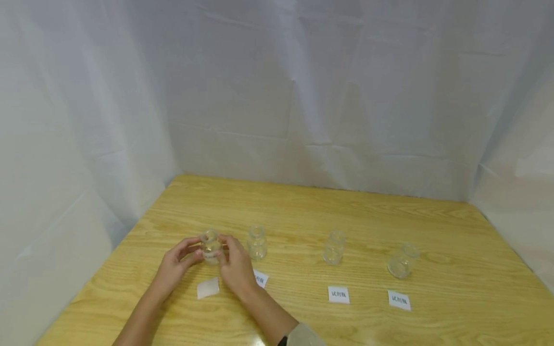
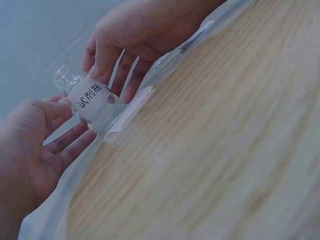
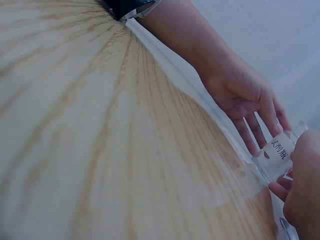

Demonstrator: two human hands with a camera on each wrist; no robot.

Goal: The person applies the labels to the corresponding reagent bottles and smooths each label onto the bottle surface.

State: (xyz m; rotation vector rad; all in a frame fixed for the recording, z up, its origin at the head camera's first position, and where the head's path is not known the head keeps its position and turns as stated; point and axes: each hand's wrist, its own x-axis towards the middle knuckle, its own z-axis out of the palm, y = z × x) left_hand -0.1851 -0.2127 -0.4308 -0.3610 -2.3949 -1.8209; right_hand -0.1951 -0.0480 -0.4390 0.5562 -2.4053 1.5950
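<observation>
A small clear glass reagent bottle stands upright at the left of the table, between two hands. On its front is a white label printed with Chinese characters. My left hand holds the bottle from the left, its thumb at the label's edge. From the right, my right hand grips the same bottle, thumb against the label's other side. In the head view, a blank white paper slip lies just in front of the bottle.
Three more clear glass bottles stand to the right: one close by, another and the farthest. In front of them lie printed labels, one partly covered by the right wrist. White curtains surround the wooden table.
</observation>
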